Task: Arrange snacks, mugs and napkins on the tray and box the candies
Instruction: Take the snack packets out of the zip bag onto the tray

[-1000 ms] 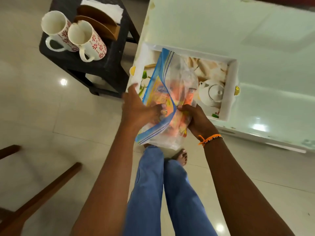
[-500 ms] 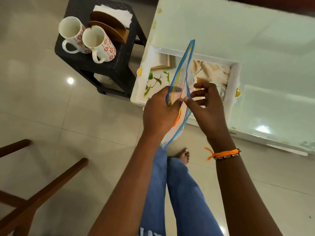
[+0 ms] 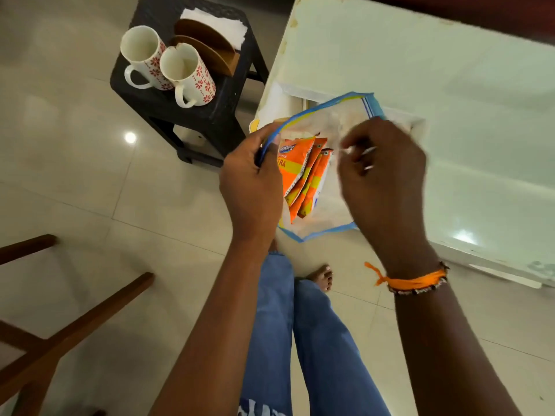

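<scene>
Opened now, bag (image 3: 324, 121) shows three orange packets (image 3: 303, 172); both hands' fingers (image 3: 267, 151) pinch its rim.

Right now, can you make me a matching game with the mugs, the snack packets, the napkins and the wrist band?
Things:
1. mugs
2. snack packets
3. napkins
4. wrist band

Places:
A. inside the clear zip bag
B. in the wooden holder on the stool
C. side by side at the front of the black stool
D. tied around the right arm

Pairs: 1-C, 2-A, 3-B, 4-D
</scene>
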Action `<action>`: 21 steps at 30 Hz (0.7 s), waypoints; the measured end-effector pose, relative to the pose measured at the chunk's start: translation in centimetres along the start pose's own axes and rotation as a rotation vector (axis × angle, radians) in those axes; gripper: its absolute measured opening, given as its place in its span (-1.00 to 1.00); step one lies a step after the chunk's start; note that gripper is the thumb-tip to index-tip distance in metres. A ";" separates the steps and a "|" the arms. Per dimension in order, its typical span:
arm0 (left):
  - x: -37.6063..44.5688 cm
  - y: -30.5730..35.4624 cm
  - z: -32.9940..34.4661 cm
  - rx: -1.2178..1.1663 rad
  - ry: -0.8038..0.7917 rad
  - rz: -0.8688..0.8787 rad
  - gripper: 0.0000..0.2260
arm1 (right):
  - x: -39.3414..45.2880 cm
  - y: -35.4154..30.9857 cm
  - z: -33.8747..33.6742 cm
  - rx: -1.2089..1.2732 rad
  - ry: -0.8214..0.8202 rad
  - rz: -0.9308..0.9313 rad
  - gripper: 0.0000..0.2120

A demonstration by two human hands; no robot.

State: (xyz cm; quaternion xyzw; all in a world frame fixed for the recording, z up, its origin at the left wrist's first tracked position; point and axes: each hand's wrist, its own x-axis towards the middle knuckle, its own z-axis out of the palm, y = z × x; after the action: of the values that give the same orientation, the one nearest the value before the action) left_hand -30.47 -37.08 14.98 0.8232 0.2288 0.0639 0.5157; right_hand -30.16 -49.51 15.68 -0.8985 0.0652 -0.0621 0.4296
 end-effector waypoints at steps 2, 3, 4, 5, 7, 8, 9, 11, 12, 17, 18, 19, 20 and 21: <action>-0.3 0.1 0.1 -0.001 -0.010 -0.001 -0.75 | 0.7 0.2 2.9 -0.009 -0.208 0.092 -0.84; -0.5 0.0 0.2 0.005 -0.015 -0.003 -0.75 | 1.4 0.9 4.6 -0.039 -0.337 0.172 -0.79; -0.6 -0.1 0.3 0.011 -0.021 -0.008 -0.74 | 2.0 1.9 6.4 -0.073 -0.477 0.260 -0.71; -0.8 -0.2 0.3 0.014 -0.028 -0.014 -0.74 | 2.6 2.8 7.9 -0.093 -0.599 0.337 -0.64; -1.2 -0.7 0.5 0.018 -0.044 -0.018 -0.74 | 3.4 4.3 10.4 -0.065 -0.713 0.429 -0.56; -1.3 -0.9 0.5 0.016 -0.055 -0.017 -0.74 | 3.6 4.7 11.2 -0.053 -0.729 0.455 -0.56; -1.4 -1.2 0.6 0.009 -0.071 -0.017 -0.74 | 3.8 5.1 12.0 -0.046 -0.729 0.477 -0.57; -1.4 -1.8 0.6 -0.010 -0.109 -0.020 -0.73 | 3.9 5.5 12.8 -0.048 -0.718 0.496 -0.63; -1.4 -2.0 0.6 -0.009 -0.127 -0.018 -0.73 | 3.8 5.4 12.9 -0.035 -0.714 0.500 -0.71; -1.4 -2.6 1.4 0.026 -0.203 0.005 -0.68 | 4.2 4.7 11.9 0.164 -0.607 0.589 -0.60; -1.4 -2.5 1.7 0.024 -0.222 -0.002 -0.67 | 4.2 4.5 10.9 0.235 -0.556 0.655 -0.60; -1.4 -2.4 2.1 0.030 -0.239 -0.006 -0.67 | 4.0 4.9 9.8 0.286 -0.507 0.645 -0.62; -1.4 -2.3 2.5 0.047 -0.251 -0.003 -0.66 | 3.6 5.0 8.5 0.336 -0.463 0.644 -0.67; -1.4 -2.1 2.9 0.071 -0.257 0.007 -0.66 | 3.2 4.9 7.1 0.374 -0.421 0.645 -0.75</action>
State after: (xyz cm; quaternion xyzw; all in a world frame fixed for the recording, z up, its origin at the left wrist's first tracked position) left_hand -31.34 -39.34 11.97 0.8430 0.1601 -0.0481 0.5113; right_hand -26.17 -47.65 7.65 -0.7317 0.2414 0.2493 0.5866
